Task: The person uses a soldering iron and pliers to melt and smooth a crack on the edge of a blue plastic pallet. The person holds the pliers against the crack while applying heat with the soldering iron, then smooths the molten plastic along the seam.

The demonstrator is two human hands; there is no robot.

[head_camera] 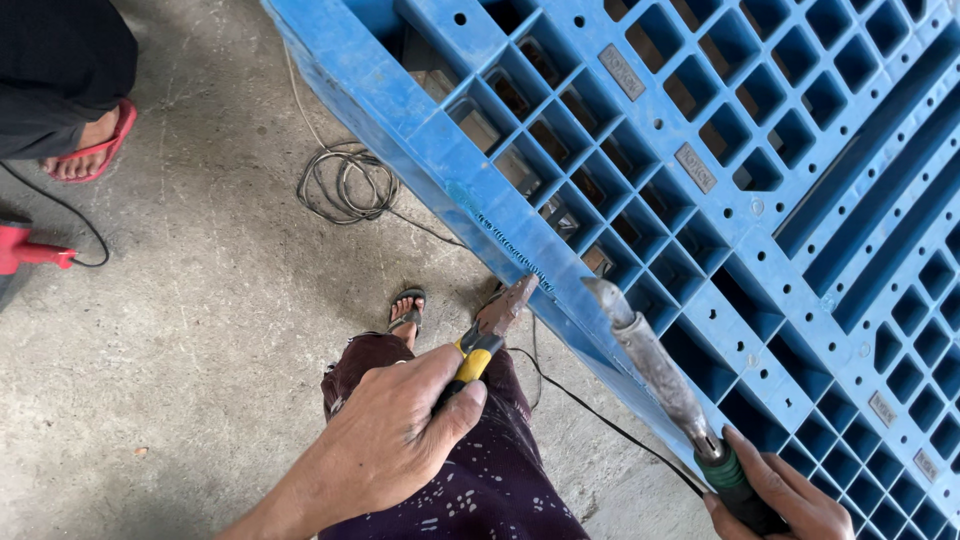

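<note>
One big blue plastic pallet [760,190] filled the right side, tilted on edge over the concrete floor [200,330]. Along its near rail ran a seam of small metal staples [515,250], approx. mid-rail. A coil of thin cable [345,185] lay on the floor just left of the pallet; another person's foot in a red sandal [95,145] was well apart, top left. Left hand [395,440] was closed round the yellow-handled pliers [490,330], fingers wrapped tight, rusty nose just beside the seam's lower end. Right hand [775,495] gripped the green handle of a soldering iron [655,365], tip near the rail w/o clearly touching; its black cord trailed past the knee. Judgement: to work the seam well, keep pliers steady on the rail, iron tip flat on the staple, cord away from heat.
</note>
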